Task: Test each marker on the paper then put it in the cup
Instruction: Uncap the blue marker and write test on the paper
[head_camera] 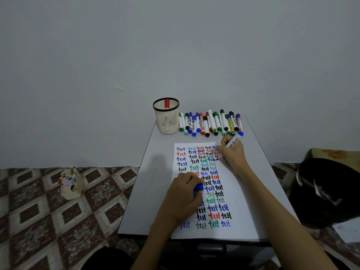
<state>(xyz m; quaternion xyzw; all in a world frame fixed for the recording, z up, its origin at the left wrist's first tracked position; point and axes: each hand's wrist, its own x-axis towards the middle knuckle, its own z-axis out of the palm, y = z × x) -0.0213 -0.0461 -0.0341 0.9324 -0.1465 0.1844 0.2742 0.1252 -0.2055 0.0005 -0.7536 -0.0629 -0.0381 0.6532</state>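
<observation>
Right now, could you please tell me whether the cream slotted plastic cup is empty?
Not empty: one red-capped marker stands inside the cream slotted plastic cup, its red end showing just below the black rim.

Grey table [152, 182] — paper [239, 201], cup [167, 119], loose markers [210, 123]

Matt paper [239, 201] under the left hand [182, 197]; slotted plastic cup [167, 121] beyond it; glossy plastic markers [210, 122] beyond the right hand [232, 152].

There are 1 cup [166, 121], 1 paper [233, 203], 1 red marker [167, 103], 1 held marker [232, 142], about 17 loose markers [210, 122].
</observation>
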